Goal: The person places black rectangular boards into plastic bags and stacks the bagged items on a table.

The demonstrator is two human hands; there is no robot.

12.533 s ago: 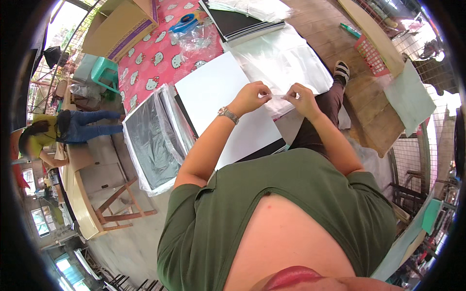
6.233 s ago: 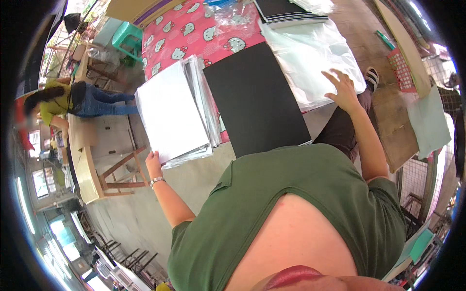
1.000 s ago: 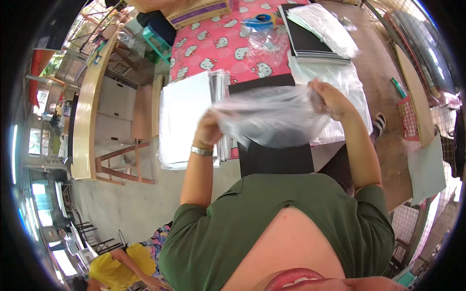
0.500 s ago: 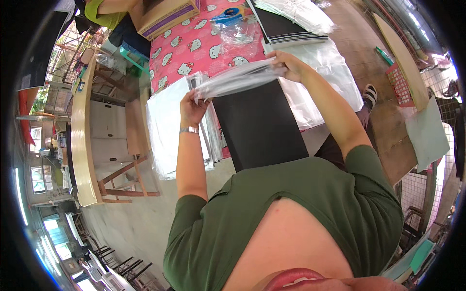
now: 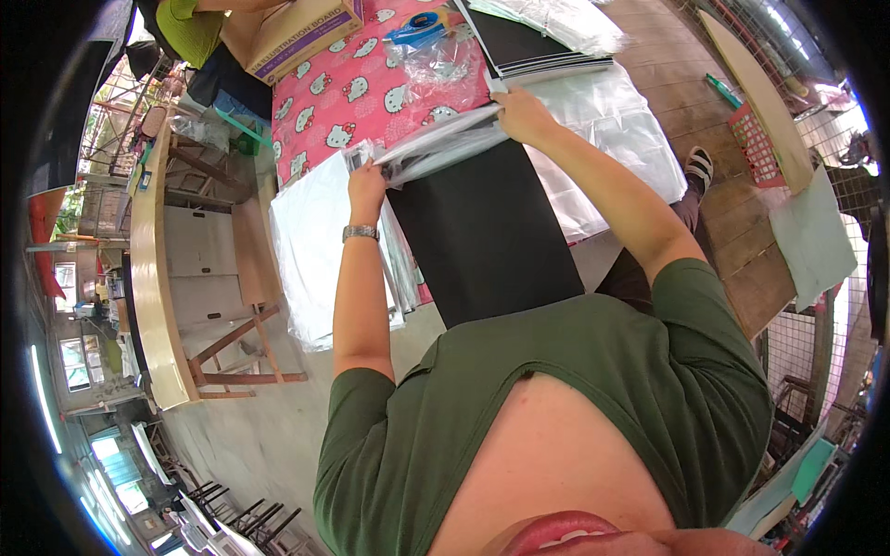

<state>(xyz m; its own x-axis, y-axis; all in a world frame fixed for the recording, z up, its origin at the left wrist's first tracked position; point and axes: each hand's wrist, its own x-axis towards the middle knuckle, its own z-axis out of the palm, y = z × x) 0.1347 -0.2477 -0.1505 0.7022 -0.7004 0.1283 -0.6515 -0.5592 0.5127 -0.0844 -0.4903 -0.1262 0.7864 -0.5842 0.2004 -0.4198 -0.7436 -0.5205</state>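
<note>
A clear plastic bag [image 5: 443, 156] stretches between my two hands, across the far end of a black board [image 5: 487, 236]. My left hand [image 5: 368, 191] pinches the bag's left side, above the edge of the plastic-wrapped white sheets [image 5: 313, 243]. At the other side, my right hand [image 5: 526, 118] grips the bag's right corner with its fingers closed. The board lies flat at the near edge of the table, just in front of my body. Whether its far end is inside the bag or only beneath it, I cannot tell.
A pile of clear plastic bags [image 5: 607, 139] lies on the right, below stacked black boards [image 5: 528, 54]. Farther back on the pink patterned tablecloth [image 5: 357, 88] sit a blue tape dispenser [image 5: 419, 30] and a cardboard box [image 5: 306, 37]. Another person's green sleeve [image 5: 190, 32] shows behind the box.
The bag was bulging and blurred between my hands; now it is pulled straighter and more slanted over the board. Both hands have shifted slightly left in the picture, with the whole scene.
</note>
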